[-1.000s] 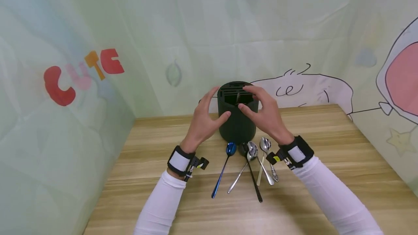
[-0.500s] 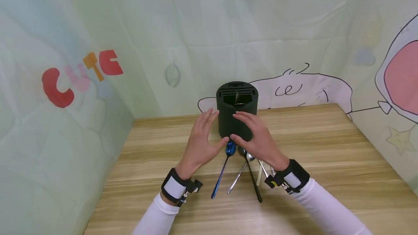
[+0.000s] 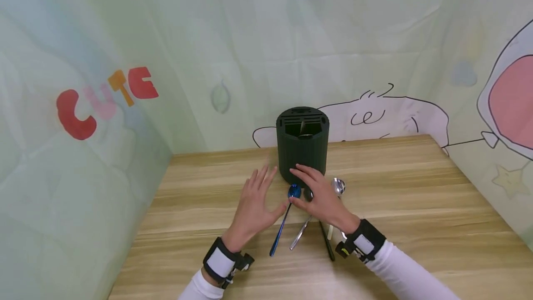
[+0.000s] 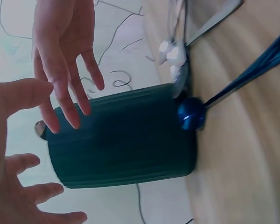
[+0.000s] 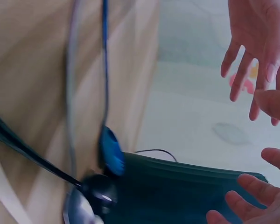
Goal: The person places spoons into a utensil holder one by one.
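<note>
Both hands hover over the table in front of a dark green cylindrical utensil holder [image 3: 301,154], fingers spread and holding nothing. My left hand [image 3: 253,209] is left of a blue long-handled spoon [image 3: 294,191]. Above the other spoons is my right hand [image 3: 324,200], which hides parts of them in the head view. A black spoon [image 3: 327,242] and several silver ones, including a silver spoon [image 3: 338,185] at the right, lie bowls toward the holder. In the right wrist view the black spoon's bowl [image 5: 101,191] overlaps a silver one. A shiny metal piece [image 3: 303,128] shows inside the holder's opening.
The wood-grain table [image 3: 200,189] ends at a back edge just behind the holder. A pale printed cloth [image 3: 233,59] with cartoon drawings hangs behind and along the left and right sides.
Both hands have drawn back from the holder's top, down toward the spoons and nearer the person. The holder stays upright in about the same place, and the spoons lie as before.
</note>
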Demonstrator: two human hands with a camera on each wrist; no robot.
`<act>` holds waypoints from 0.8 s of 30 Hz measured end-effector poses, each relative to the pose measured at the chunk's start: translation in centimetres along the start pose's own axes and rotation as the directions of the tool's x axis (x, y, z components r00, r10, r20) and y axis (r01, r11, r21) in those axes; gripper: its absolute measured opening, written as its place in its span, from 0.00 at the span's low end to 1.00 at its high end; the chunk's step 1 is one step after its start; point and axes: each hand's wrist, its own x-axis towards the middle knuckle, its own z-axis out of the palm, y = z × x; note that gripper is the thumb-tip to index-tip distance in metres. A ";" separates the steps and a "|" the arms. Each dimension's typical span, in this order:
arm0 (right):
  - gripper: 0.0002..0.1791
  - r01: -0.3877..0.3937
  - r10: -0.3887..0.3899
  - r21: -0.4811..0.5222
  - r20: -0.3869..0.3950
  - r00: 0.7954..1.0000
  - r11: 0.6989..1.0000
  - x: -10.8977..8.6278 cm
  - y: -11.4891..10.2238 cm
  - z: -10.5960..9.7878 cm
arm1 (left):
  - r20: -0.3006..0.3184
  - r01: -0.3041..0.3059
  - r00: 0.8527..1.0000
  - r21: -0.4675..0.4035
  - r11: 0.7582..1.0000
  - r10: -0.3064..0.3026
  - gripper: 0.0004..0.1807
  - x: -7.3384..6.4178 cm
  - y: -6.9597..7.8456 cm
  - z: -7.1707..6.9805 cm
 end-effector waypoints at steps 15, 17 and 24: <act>0.26 -0.156 0.159 -0.063 0.052 0.986 0.986 -0.8 0.4 4.0 | 0.146 0.181 0.973 -0.008 0.983 -0.178 0.45 -2.7 0.2 3.5; 0.24 -0.173 0.178 -0.068 0.070 0.982 0.983 -0.8 0.5 4.6 | 0.152 0.193 0.970 0.004 0.981 -0.191 0.43 -3.0 0.2 4.0; 0.14 -0.224 0.241 -0.143 0.116 0.964 0.964 -0.6 0.6 6.0 | 0.160 0.168 0.972 0.042 0.985 -0.172 0.31 -3.3 0.2 5.2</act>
